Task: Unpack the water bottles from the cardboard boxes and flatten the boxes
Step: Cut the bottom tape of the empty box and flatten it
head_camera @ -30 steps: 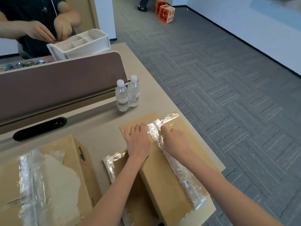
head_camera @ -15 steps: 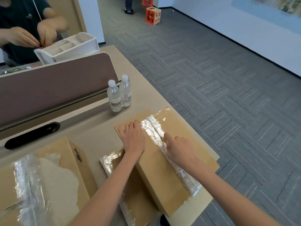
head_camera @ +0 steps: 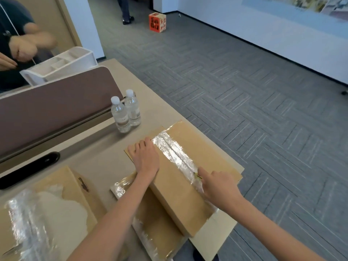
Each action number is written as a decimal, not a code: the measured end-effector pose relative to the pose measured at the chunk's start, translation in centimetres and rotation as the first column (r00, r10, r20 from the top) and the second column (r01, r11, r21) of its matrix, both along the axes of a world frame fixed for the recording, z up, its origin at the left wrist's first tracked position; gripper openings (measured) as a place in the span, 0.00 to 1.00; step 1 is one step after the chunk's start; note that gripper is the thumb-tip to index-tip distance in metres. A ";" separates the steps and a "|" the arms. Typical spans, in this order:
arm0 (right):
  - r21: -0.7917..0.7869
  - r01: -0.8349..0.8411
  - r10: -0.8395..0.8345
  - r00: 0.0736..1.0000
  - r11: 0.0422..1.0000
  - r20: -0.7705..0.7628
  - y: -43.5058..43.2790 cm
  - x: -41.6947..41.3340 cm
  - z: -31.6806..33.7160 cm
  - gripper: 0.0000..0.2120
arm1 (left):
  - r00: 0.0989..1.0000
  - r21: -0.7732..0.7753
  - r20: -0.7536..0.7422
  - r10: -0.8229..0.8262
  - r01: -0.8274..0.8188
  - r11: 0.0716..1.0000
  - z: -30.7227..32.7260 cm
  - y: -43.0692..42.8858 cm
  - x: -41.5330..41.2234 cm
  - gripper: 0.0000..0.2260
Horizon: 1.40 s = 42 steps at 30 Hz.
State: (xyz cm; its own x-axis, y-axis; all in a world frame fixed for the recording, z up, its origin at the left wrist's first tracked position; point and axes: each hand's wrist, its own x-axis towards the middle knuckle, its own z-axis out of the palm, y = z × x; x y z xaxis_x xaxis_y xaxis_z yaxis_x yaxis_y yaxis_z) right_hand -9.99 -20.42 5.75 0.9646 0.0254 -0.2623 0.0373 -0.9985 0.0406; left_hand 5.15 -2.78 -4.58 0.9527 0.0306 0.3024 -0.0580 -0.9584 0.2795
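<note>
Nothing here is sharp enough for me to read word for word. The red box [head_camera: 157, 25] on the carpet [head_camera: 244, 110] far ahead carries bold black characters on the two sides facing me, but they blur into blocks. The nearer water bottle [head_camera: 120, 117] wears a pale label [head_camera: 123, 120] with a short line of small dark print, too tiny to make out. The second water bottle [head_camera: 132, 110] beside it is fainter still. The cardboard box [head_camera: 56, 181] to my left bears a dark printed mark [head_camera: 83, 184] on its side, smeared by the angle. The wall poster [head_camera: 310, 4] shows only coloured patches.
</note>
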 end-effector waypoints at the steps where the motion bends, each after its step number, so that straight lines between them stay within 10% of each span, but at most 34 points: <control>1: 0.001 0.005 -0.005 1.000 1.000 0.001 -0.1 -0.4 0.1 0.13 | 1.000 -0.003 -0.002 0.000 0.000 1.000 0.1 0.0 -0.1 0.07; 20: 0.012 0.111 -0.111 0.994 0.994 0.009 -2.0 -6.9 0.4 0.19 | 0.965 0.027 -0.246 -0.091 0.100 0.995 1.2 0.5 0.6 0.23; 30: 0.077 0.045 -0.045 0.999 0.996 0.007 -2.9 -6.4 0.7 0.17 | 0.806 0.006 -0.366 -0.464 0.501 0.865 3.3 -2.5 -11.1 0.31; 42: 0.214 0.043 -0.050 0.998 0.976 0.029 -3.7 -6.0 0.9 0.12 | 0.847 0.016 -0.329 -0.417 0.446 0.895 1.5 -4.3 -17.3 0.25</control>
State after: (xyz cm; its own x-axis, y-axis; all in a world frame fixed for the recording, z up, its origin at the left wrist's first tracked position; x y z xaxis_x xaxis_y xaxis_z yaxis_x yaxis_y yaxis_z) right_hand -15.98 -24.10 6.67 0.9743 0.0322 -0.2229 -0.0071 -0.9849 -0.1732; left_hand -12.19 -7.05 -3.07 0.9078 -0.4184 -0.0272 -0.3967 -0.8781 0.2677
